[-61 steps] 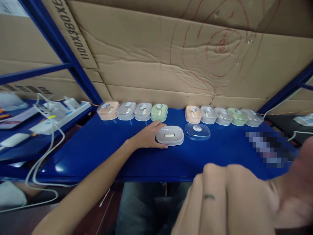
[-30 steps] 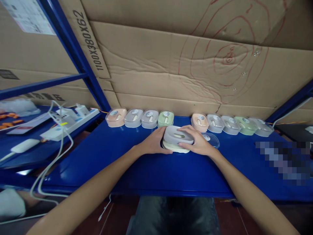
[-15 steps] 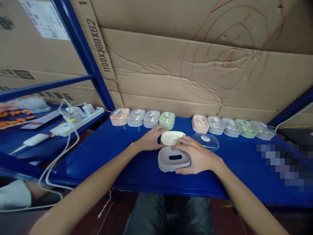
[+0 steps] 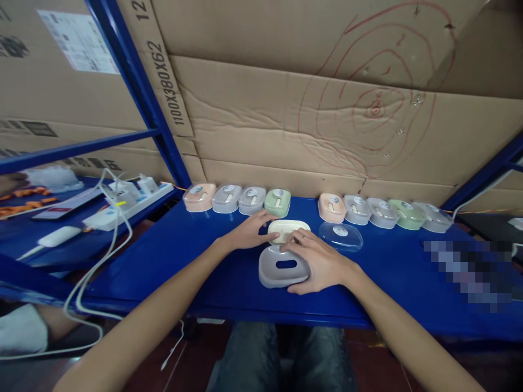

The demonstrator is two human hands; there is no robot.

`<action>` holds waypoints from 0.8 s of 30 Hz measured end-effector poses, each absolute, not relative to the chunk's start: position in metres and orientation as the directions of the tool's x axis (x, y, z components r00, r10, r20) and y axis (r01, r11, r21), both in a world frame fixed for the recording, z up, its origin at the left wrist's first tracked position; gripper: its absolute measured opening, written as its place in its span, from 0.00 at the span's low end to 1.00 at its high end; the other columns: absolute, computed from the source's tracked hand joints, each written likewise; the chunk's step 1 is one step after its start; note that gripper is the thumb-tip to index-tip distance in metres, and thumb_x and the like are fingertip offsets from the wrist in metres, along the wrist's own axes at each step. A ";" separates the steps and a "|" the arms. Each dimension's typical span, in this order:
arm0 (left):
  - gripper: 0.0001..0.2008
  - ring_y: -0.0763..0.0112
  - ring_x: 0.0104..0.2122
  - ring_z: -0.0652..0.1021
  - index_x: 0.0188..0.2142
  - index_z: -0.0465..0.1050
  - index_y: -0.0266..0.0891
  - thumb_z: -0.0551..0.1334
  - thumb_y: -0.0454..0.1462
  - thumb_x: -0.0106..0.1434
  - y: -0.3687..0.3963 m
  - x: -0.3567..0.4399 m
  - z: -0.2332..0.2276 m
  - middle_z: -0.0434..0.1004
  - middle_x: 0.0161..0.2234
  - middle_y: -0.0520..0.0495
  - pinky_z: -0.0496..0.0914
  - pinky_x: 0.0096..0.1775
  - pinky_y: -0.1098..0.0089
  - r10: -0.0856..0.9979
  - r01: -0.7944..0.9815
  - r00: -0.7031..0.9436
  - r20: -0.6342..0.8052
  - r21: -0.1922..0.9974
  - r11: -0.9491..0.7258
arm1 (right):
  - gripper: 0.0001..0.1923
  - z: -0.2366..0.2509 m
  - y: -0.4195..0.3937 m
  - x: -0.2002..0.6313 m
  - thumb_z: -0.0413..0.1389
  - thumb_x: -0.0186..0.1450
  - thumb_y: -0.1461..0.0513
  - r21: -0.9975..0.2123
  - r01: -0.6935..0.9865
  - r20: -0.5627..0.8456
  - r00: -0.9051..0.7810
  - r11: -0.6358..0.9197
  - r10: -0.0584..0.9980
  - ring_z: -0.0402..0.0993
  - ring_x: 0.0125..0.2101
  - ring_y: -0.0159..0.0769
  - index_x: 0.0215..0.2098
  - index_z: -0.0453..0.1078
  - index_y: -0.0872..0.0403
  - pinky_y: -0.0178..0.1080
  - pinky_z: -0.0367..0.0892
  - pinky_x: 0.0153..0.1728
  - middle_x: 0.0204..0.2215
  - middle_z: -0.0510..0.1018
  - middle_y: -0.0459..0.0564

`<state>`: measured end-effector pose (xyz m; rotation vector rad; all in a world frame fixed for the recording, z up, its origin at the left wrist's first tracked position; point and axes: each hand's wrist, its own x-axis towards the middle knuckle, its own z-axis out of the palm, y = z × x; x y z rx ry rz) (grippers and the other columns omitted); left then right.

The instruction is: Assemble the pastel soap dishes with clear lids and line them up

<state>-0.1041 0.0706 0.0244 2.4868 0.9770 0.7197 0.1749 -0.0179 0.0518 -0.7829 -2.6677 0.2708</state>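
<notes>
On the blue shelf (image 4: 204, 272) lies a grey soap-dish tray (image 4: 281, 267) with a slot in its middle. My right hand (image 4: 321, 264) grips the tray's right side. Just behind it sits a cream inner tray (image 4: 288, 230), which my left hand (image 4: 247, 231) touches from the left. A clear lid (image 4: 341, 236) with a round sticker lies to the right of the cream tray.
Two rows of lidded soap boxes stand along the back: a left group (image 4: 237, 199) and a right group (image 4: 384, 211), in peach, grey and green. Cardboard (image 4: 310, 125) forms the back wall. A power strip (image 4: 122, 207) with white cables lies on the left shelf.
My right hand came in, lifted the grey tray off the cream one and set it down nearer to me. My left hand stayed on the cream tray.
</notes>
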 end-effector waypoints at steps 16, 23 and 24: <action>0.26 0.50 0.61 0.80 0.63 0.78 0.44 0.54 0.54 0.81 0.080 -0.105 0.020 0.82 0.63 0.41 0.70 0.67 0.49 0.747 0.421 0.586 0.314 0.670 -0.612 | 0.32 0.061 0.013 0.208 0.71 0.63 0.52 -0.335 0.546 0.557 -0.543 0.768 0.629 0.72 0.59 0.57 0.62 0.72 0.46 0.62 0.67 0.64 0.59 0.74 0.58; 0.27 0.52 0.58 0.81 0.63 0.79 0.42 0.52 0.53 0.81 0.077 -0.101 0.022 0.83 0.61 0.41 0.71 0.65 0.52 0.778 0.343 0.559 0.286 0.775 -0.531 | 0.31 0.037 0.030 0.198 0.71 0.62 0.53 -0.280 0.565 0.547 -0.570 0.776 0.613 0.73 0.58 0.58 0.61 0.76 0.49 0.65 0.69 0.63 0.59 0.76 0.60; 0.27 0.52 0.58 0.81 0.63 0.79 0.41 0.51 0.53 0.81 0.077 -0.100 0.022 0.84 0.60 0.41 0.71 0.64 0.52 0.784 0.344 0.554 0.282 0.780 -0.523 | 0.31 0.035 0.031 0.196 0.71 0.62 0.54 -0.284 0.560 0.548 -0.571 0.778 0.611 0.73 0.58 0.57 0.62 0.76 0.48 0.65 0.69 0.63 0.59 0.76 0.59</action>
